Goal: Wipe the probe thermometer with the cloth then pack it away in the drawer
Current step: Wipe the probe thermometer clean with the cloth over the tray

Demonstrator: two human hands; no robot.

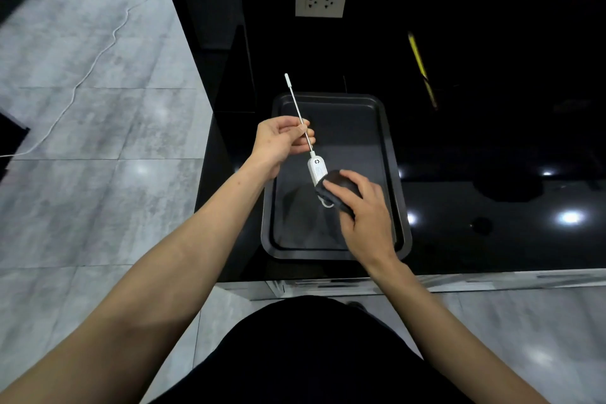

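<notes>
The probe thermometer [316,169] has a white body and a long thin metal stem with a white tip cap that points up and to the left. My left hand [280,139] pinches the stem about halfway along. My right hand [362,213] holds a dark cloth [336,188] wrapped around the lower end of the white body. Both hands hover over a black tray [390,154] on the black countertop. No drawer is visible.
A yellow pencil-like stick [421,70] lies on the glossy black countertop [492,128] at the back right. A white wall socket [320,1] sits behind the tray. Grey tiled floor [98,141] with a thin white cable lies to the left.
</notes>
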